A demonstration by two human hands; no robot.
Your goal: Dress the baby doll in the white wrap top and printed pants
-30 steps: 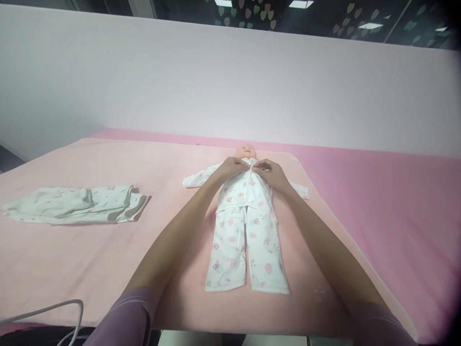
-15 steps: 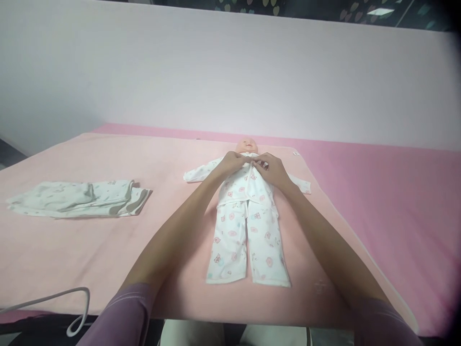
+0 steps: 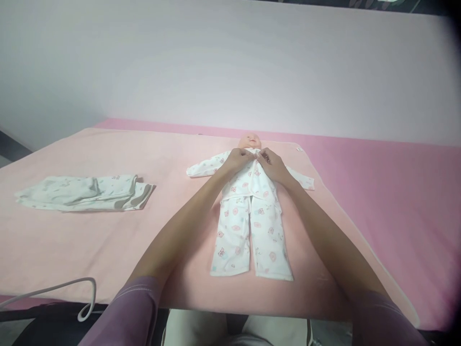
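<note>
A baby doll (image 3: pixel 250 141) lies on its back on a light pink blanket (image 3: pixel 144 226), dressed in a white top (image 3: pixel 248 182) and white trousers (image 3: pixel 250 240) with small pink animal prints. My left hand (image 3: pixel 238 158) and my right hand (image 3: pixel 272 163) meet at the collar of the doll's top, just below its chin. The fingers of both hands are closed in a pinch on the fabric at the front opening. Both of my forearms stretch out over the doll's sides, with purple sleeves near the camera.
A folded pile of white and grey baby clothes (image 3: pixel 86 192) lies on the blanket at the left. A darker pink sheet (image 3: pixel 396 192) covers the surface to the right. A white cable (image 3: pixel 65 293) loops at the near left edge. A pale wall stands behind.
Both hands have crept up the doll's chest, from mid-chest to the collar under the chin. The view has tilted down slightly.
</note>
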